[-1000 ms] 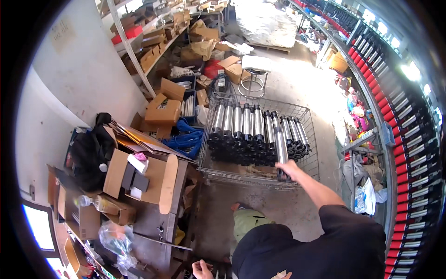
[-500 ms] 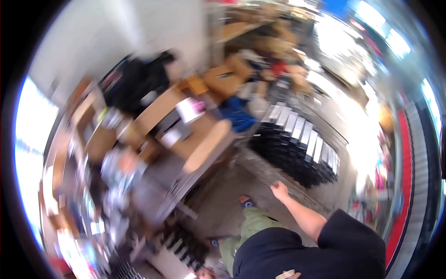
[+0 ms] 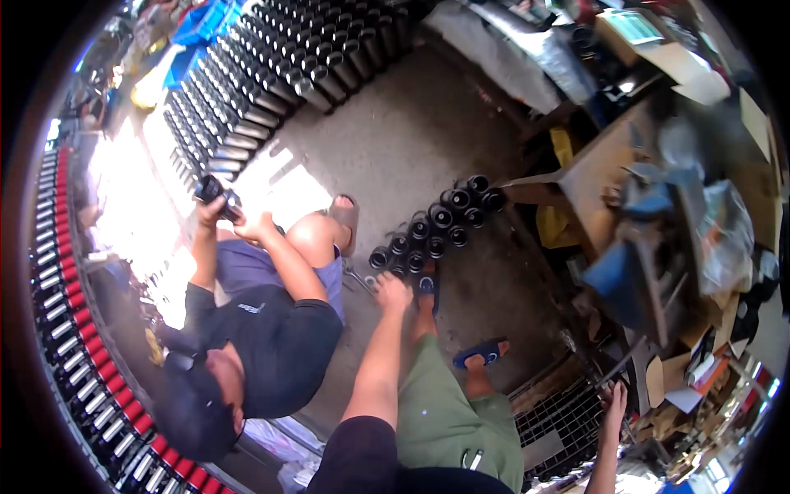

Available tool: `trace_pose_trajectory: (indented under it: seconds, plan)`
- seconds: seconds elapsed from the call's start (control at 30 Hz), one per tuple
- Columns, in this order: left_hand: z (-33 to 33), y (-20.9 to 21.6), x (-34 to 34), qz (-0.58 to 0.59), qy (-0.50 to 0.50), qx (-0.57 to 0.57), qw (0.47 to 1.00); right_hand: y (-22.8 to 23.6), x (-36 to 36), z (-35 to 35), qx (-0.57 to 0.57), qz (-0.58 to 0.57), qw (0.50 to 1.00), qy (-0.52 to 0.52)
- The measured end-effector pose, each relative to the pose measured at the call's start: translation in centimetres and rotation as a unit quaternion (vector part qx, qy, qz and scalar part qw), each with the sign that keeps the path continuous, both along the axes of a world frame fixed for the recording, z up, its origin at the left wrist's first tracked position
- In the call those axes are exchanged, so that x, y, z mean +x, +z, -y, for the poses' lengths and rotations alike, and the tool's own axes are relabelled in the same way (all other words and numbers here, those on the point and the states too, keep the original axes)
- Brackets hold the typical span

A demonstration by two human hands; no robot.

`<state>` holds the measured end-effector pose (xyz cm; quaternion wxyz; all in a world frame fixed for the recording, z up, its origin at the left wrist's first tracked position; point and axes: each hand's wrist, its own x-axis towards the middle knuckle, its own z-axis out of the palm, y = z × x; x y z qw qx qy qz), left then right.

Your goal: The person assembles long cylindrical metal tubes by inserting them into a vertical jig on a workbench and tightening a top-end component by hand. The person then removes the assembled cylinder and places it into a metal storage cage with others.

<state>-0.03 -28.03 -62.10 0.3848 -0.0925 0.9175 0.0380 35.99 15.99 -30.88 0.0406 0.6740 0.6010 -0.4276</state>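
Note:
My left hand (image 3: 392,291) reaches forward just short of a cluster of black cylinders with ringed round tops (image 3: 440,216) standing on the floor. Its fingers are loosely bent and apart, and nothing shows in them. Out to the right, my right hand (image 3: 613,401) is beside a wire-grid rack (image 3: 559,420), fingers partly spread and nothing visible in them. To my left sits a co-worker in a dark shirt and cap (image 3: 271,346), whose two hands hold a dark cylinder (image 3: 217,194).
Many dark metal cylinders (image 3: 280,82) stand in rows at the far left. Red and silver cylinders (image 3: 90,329) line the left edge. A cluttered wooden bench (image 3: 609,173), plastic bags (image 3: 724,239) and cardboard boxes are on the right. My sandalled feet (image 3: 485,352) stand near the cluster.
The view has swung round from a cluttered bench and boxes to the seated co-worker and the standing cylinders. My left hand now reaches toward the cluster.

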Motion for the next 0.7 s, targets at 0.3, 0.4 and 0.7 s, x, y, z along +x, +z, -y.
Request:
trace_pose_trajectory:
  seconds: [0.3, 0.4, 0.7]
  plan:
    - [-1.0, -4.0, 0.5, 0.01, 0.015, -0.032, 0.999, -3.1, -8.2, 0.4, -0.012, -0.082, 0.959, -0.272]
    - [-1.4, 2.5, 0.8, 0.092, 0.048, -0.074, 0.992, 1.4, -5.3, 6.0, 0.06, 0.032, 0.959, -0.274]
    - [3.7, 14.7, 11.1, 0.096, 0.185, 0.185, 0.96, 19.2, 30.6, 25.3, 0.066, 0.149, 0.957, -0.24]
